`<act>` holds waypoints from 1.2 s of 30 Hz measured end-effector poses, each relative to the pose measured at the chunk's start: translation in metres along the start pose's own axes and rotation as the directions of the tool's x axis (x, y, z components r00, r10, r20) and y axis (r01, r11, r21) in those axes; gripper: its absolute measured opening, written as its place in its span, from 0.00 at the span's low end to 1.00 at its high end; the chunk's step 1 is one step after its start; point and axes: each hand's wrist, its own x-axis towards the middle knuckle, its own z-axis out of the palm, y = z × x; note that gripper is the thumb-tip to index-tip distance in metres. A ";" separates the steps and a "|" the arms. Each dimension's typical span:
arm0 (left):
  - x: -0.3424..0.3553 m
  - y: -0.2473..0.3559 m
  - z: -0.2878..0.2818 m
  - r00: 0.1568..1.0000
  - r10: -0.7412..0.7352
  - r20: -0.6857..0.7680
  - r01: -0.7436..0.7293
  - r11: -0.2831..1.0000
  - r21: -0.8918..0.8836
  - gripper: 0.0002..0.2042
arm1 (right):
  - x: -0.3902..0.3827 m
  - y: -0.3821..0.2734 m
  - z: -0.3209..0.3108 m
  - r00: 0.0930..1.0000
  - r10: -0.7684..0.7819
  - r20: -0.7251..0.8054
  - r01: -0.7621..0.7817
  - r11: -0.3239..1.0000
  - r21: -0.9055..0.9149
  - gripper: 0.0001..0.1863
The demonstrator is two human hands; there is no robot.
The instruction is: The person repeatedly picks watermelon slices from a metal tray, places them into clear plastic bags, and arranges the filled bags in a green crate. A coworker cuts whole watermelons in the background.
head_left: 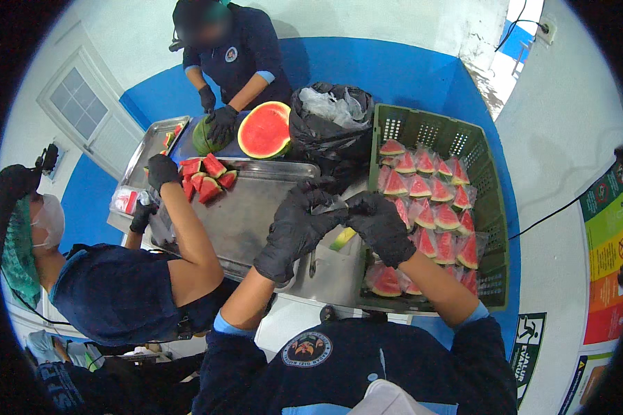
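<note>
My left hand (301, 223) and my right hand (382, 227), both in black gloves, are close together above the steel table. Between their pinched fingers is the top of a clear plastic bag (333, 207). Just below, a watermelon wedge (342, 238) shows its green and yellowish rind; it appears to hang in the bag, though my fingers partly hide it. Right of my hands stands a green plastic crate (490, 200) holding rows of bagged watermelon wedges (426, 216). To the left, a large steel tray (256, 200) carries cut red watermelon pieces (204, 176) at its far left corner.
A black garbage bag (329, 142) with clear plastic inside stands beyond my hands. Beside it is a cut watermelon half (264, 130). Across the table a co-worker (246, 66) holds a whole-rind piece; another co-worker (138, 283) reaches over the tray from the left.
</note>
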 end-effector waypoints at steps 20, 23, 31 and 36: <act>-0.008 0.017 -0.031 0.985 -0.070 0.159 0.031 0.972 0.233 0.16 | 0.015 -0.002 -0.003 0.956 -0.236 0.173 0.195 0.955 0.224 0.24; 0.003 0.034 -0.036 0.991 -0.022 0.134 0.003 0.991 0.137 0.14 | 0.014 0.001 -0.009 0.916 -0.047 0.398 0.016 0.997 0.080 0.26; 0.016 0.064 -0.028 0.891 0.223 0.396 -0.328 0.919 0.219 0.14 | 0.000 0.014 -0.027 0.964 0.112 0.240 -0.166 0.962 0.218 0.17; 0.007 0.060 0.030 0.618 0.485 0.619 -0.753 0.591 0.288 0.16 | -0.031 0.022 -0.078 0.898 -0.372 0.234 0.406 0.907 -0.114 0.16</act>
